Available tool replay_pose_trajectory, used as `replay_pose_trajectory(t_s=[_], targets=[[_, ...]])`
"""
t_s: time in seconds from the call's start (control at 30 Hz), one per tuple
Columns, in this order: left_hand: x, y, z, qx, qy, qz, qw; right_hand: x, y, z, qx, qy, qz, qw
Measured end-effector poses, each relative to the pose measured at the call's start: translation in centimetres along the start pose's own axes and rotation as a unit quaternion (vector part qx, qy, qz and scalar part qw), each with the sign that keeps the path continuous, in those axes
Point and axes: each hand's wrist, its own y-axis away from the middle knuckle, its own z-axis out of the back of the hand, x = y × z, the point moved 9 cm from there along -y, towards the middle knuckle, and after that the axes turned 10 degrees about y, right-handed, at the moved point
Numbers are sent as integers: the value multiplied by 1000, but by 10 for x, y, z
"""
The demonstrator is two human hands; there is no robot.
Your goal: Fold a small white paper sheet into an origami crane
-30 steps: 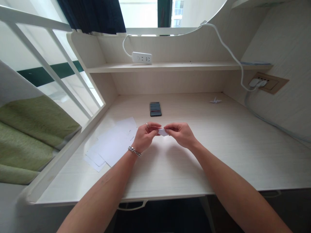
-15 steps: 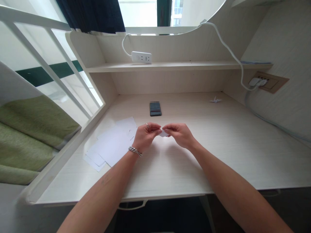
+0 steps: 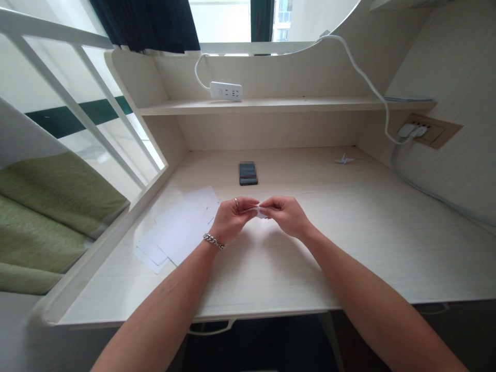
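Note:
A small folded piece of white paper (image 3: 260, 211) is pinched between both hands just above the middle of the pale desk (image 3: 349, 248). My left hand (image 3: 231, 219), with a ring and a chain bracelet, grips its left end with closed fingers. My right hand (image 3: 287, 214) pinches its right end, fingers pressed together. Most of the paper is hidden by the fingertips.
Several white paper sheets (image 3: 178, 230) lie to the left of my hands. A dark phone (image 3: 248, 173) lies farther back, and a finished paper crane (image 3: 344, 159) sits at the back right. A power strip (image 3: 226, 91) rests on the shelf; a cable runs to the wall socket (image 3: 422, 132).
My hands have drawn slightly closer together around the paper, so less of it shows. Nothing else on the desk has moved.

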Motion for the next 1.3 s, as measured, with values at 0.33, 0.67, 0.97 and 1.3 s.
replay_pose_trajectory(t_s=[0.33,0.67,0.97,1.3], targets=[[-3,2,-3,13,9,-2,1000,-2,-1,1,-1,-32,-11,999],[-2,2,0,-2,-47,-5,999,-6,-2,0,5,-43,-29,999],[-1,3,-3,1,-18,-6,1000,-4,0,-4,23,-32,-30,999],[-6,1,3,-28,-63,-24,997,-15,-6,3,18,-25,-37,999]])
